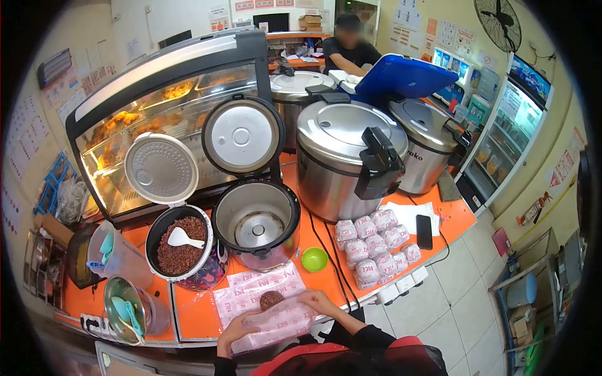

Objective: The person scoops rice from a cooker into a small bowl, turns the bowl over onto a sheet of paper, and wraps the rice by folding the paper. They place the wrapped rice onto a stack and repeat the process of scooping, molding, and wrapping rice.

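Note:
My left hand (239, 328) and my right hand (318, 302) pinch the near edge of a printed wrapping paper (279, 324) at its two sides. That edge is lifted and partly covers a round mound of reddish-brown rice (271, 299), whose far side still shows. Under and beyond it more printed wrapping sheets (241, 288) lie flat on the orange counter (194, 310). Just past my right hand sits a small green bowl (315, 259). Several wrapped rice portions (370, 246) are piled to the right.
An open rice cooker (182, 247) holds brown rice and a white paddle (185, 238); beside it stands an open, bare cooker pot (257, 222). Large steel cookers (348, 156), a lit food display (169, 119), a phone (424, 232) and black cables (332, 257) surround the area. A person (351, 50) is behind.

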The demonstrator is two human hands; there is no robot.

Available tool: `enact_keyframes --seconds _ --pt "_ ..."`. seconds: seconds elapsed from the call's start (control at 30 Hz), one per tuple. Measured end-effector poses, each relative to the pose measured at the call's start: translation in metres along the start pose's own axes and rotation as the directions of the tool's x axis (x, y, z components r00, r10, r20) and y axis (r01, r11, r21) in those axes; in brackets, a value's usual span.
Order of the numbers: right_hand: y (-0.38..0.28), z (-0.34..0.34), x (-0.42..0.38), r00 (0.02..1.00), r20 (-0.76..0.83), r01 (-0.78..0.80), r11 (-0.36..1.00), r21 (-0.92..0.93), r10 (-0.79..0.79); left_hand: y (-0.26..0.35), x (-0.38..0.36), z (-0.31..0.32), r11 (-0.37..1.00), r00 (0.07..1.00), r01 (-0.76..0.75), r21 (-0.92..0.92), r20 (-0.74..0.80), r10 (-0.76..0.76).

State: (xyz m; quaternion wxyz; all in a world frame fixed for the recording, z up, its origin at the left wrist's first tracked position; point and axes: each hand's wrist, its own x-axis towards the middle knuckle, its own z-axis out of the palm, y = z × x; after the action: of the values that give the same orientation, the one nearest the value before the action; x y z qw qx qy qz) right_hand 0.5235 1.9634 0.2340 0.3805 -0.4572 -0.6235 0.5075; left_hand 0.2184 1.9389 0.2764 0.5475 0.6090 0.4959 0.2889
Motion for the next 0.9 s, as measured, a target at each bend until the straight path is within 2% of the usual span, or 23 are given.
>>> enact_keyframes --seconds 0.1,0.13,0.2,0.23,0.3,0.33,0.37,0.4,0.47,0.5,0.57,0.6,0.63,0.67,0.7,0.73,0.77,0.8,0.87,0.9 --pt "0.007 0.015 -0.001 0.988 -0.149 -0.028 0.995 0.092 0.041 -0.038 0.007 0.000 0.991 0.998 -0.059 0.124 -0.030 0.063" --pt "0.005 0.019 0.001 0.977 -0.208 -0.053 0.998 -0.032 0.045 -0.042 0.008 0.000 0.995 0.984 0.022 0.095 -0.179 -0.004" --pt "-0.005 0.027 0.005 0.945 -0.325 -0.127 0.954 -0.270 0.034 -0.022 0.011 0.007 0.986 0.880 0.169 0.004 -0.451 -0.149" --pt "-0.004 0.032 0.007 0.942 -0.335 -0.152 0.905 -0.397 0.011 -0.046 0.022 0.015 0.984 0.804 0.035 0.175 -0.589 0.076" --pt "0.007 0.041 0.017 0.940 -0.338 -0.188 0.757 -0.626 -0.046 -0.048 0.024 0.030 0.846 0.747 0.197 0.495 -0.635 0.198" --pt "0.012 0.044 0.018 0.945 -0.320 -0.160 0.752 -0.640 -0.071 -0.048 0.026 0.035 0.729 0.721 0.282 0.623 -0.639 0.268" --pt "0.013 0.046 0.018 0.948 -0.302 -0.131 0.746 -0.653 -0.098 -0.048 0.029 0.038 0.649 0.766 0.383 0.657 -0.618 0.174" --pt "0.014 0.048 0.018 0.951 -0.283 -0.102 0.738 -0.667 -0.124 -0.047 0.028 0.039 0.648 0.776 0.412 0.640 -0.620 0.119" --pt "0.004 0.046 0.020 0.953 -0.302 -0.192 0.744 -0.640 -0.014 -0.040 0.027 0.041 0.644 0.787 0.468 0.605 -0.617 0.008" --pt "-0.004 0.047 0.018 0.949 -0.312 -0.241 0.744 -0.624 0.045 -0.036 0.024 0.045 0.663 0.707 0.429 0.613 -0.685 0.176" --pt "-0.007 0.048 0.014 0.917 -0.338 -0.103 0.691 -0.715 -0.213 -0.027 0.021 0.057 0.679 0.459 0.344 0.649 -0.747 0.481" --pt "-0.007 0.047 0.013 0.878 -0.336 -0.040 0.648 -0.761 -0.340 -0.029 0.024 0.073 0.876 0.323 0.275 0.396 -0.896 0.304" --pt "-0.004 0.052 0.011 0.883 -0.202 0.132 0.636 -0.760 -0.424 -0.037 0.027 0.093 0.981 0.210 0.161 0.108 -0.975 0.073" --pt "-0.001 0.061 0.007 0.860 -0.069 0.300 0.610 -0.734 -0.506 -0.050 0.025 0.099 0.967 0.275 0.046 -0.251 -0.927 -0.254" --pt "0.000 0.068 0.007 0.810 0.059 0.459 0.568 -0.684 -0.583 -0.063 0.024 0.105 0.809 0.309 -0.025 -0.588 -0.774 -0.553" --pt "-0.007 0.073 0.011 0.828 0.127 0.479 0.570 -0.668 -0.547 -0.082 0.018 0.098 0.480 0.477 0.022 -0.877 -0.412 -0.776" --pt "-0.018 0.079 0.016 0.840 0.193 0.497 0.576 -0.649 -0.507 -0.092 0.013 0.095 0.070 0.591 0.142 -0.987 0.028 -0.806" --pt "-0.024 0.085 0.019 0.846 0.259 0.514 0.583 -0.629 -0.466 -0.070 0.015 0.093 0.133 0.511 0.098 -0.986 -0.065 -0.857" --pt "-0.016 0.090 0.025 0.869 0.243 0.472 0.576 -0.667 -0.431 -0.023 0.024 0.092 0.268 0.331 0.024 -0.963 -0.246 -0.911" --pt "-0.016 0.090 0.026 0.879 0.238 0.453 0.571 -0.685 -0.413 -0.015 0.020 0.094 0.351 0.320 -0.006 -0.936 -0.334 -0.887"
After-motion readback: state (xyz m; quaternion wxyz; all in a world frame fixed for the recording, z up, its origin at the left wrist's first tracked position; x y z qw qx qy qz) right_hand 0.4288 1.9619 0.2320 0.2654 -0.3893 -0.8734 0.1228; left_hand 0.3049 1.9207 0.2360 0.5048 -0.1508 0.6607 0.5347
